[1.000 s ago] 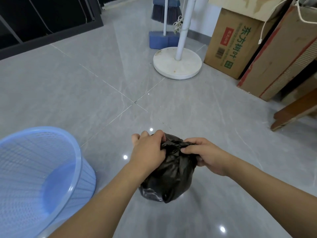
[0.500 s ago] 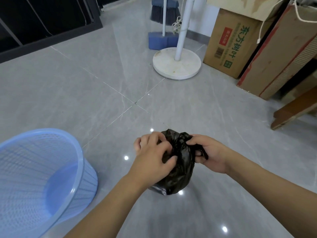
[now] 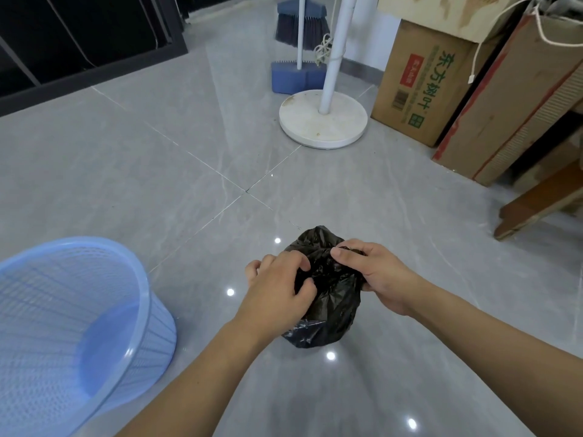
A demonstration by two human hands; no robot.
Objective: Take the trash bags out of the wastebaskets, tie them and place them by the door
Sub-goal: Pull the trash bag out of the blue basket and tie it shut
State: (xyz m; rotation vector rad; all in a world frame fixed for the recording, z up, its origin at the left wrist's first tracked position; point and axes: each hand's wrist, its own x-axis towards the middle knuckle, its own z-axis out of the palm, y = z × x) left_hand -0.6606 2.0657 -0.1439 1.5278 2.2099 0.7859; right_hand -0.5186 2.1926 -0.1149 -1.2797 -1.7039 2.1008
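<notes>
A small black trash bag [image 3: 328, 313] hangs between my hands just above the grey tile floor. My left hand [image 3: 277, 288] grips the bag's gathered top from the left, fingers curled into the plastic. My right hand [image 3: 375, 272] pinches the top from the right, thumb and fingers closed on a bunched fold. The bag's mouth is scrunched together between them; whether a knot is there I cannot tell. A light blue mesh wastebasket [image 3: 72, 335] stands at the lower left with no bag in it.
A white fan stand base [image 3: 323, 119] sits ahead, with a blue broom and dustpan [image 3: 296, 74] behind it. Cardboard boxes [image 3: 422, 80] line the right side, a wooden piece [image 3: 542, 203] beside them. A dark frame [image 3: 88, 74] runs along the far left.
Both hands have kept working the bag's top: the left fingers shifted round the bunched plastic, the right hand moved over the top, and a flap of the bag now sticks up behind them.
</notes>
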